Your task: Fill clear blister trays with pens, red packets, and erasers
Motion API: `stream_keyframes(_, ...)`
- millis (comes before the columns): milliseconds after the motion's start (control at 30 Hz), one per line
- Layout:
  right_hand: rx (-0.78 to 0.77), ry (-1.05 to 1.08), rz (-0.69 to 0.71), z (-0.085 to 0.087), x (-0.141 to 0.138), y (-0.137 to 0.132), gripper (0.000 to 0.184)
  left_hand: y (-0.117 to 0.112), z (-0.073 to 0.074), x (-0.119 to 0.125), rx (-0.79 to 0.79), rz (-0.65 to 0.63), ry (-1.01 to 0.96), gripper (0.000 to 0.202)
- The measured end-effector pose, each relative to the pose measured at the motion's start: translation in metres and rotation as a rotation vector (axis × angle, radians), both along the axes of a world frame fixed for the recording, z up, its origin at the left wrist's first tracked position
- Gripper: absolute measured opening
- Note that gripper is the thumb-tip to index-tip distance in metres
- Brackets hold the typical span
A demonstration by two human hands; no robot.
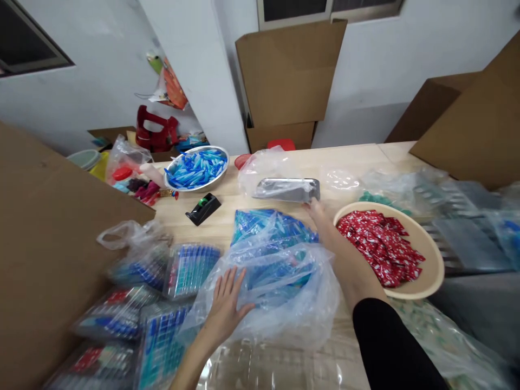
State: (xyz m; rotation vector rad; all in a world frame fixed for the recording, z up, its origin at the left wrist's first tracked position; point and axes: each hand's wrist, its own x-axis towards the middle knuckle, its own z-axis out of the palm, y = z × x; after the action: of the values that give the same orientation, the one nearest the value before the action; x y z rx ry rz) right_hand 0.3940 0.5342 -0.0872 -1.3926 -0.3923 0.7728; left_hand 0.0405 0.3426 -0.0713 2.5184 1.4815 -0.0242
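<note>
My left hand [227, 303] lies flat with fingers spread on a clear plastic bag [280, 281] full of blue packets, near the table's front. My right hand [320, 214] stretches forward past the bag, and its fingertips touch the near edge of a silvery foil pouch [284, 189] lying flat on the wooden table. Its fingers are mostly hidden behind the hand, so I cannot see whether they grip the pouch. A black sleeve covers that forearm.
A beige bowl [430, 254] of red sachets sits right of my arm. A metal bowl [181, 181] of blue pieces and a black tape dispenser [203, 208] stand at the back left. Packs of blue items [190, 268] lie left; cardboard boxes [288, 70] ring the table.
</note>
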Motion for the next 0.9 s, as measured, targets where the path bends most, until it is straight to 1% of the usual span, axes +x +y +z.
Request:
stream_keyframes(100,-0.076,0.09,-0.046,0.014,0.017,-0.003,0.025,0.0,0.002,0.0,0.002,0.005,-0.019,0.068)
stream_keyframes(200,-0.083,0.072,-0.126,0.033,0.038,-0.028,0.013,-0.001,0.004,0.0,0.007,0.016,-0.055,0.066)
stream_keyframes(300,-0.062,-0.046,-0.252,0.056,0.061,-0.075,0.015,-0.001,0.006,0.002,-0.02,0.038,-0.079,0.067)
stream_keyframes(400,-0.037,-0.232,-0.434,0.083,0.079,-0.133,0.019,-0.003,0.009,0.004,-0.03,0.075,-0.119,0.069)
stream_keyframes(467,-0.018,-0.341,-0.547,0.101,0.087,-0.173,0.019,-0.005,0.014,0.004,-0.017,0.099,-0.168,0.068)
stream_keyframes(533,0.013,-0.405,-0.648,0.115,0.09,-0.209,0.021,-0.008,0.023,0.005,-0.012,0.114,-0.239,0.065)
stream_keyframes(600,0.04,-0.429,-0.726,0.125,0.089,-0.239,0.026,-0.01,0.037,0.006,-0.011,0.127,-0.347,0.063)
stream_keyframes(667,0.09,-0.343,-0.724,0.13,0.082,-0.263,0.028,-0.013,0.055,0.008,-0.016,0.157,-0.493,0.062)
stream_keyframes(733,0.159,-0.174,-0.628,0.133,0.069,-0.282,0.028,-0.017,0.077,0.013,-0.055,0.204,-0.652,0.063)
stream_keyframes(800,0.22,-0.022,-0.505,0.138,0.05,-0.299,0.027,-0.023,0.101,0.02,-0.14,0.251,-0.817,0.066)
stream_keyframes(900,0.231,0.091,-0.378,0.151,0.013,-0.321,0.027,-0.036,0.137,0.03,-0.248,0.283,-1.062,0.077)
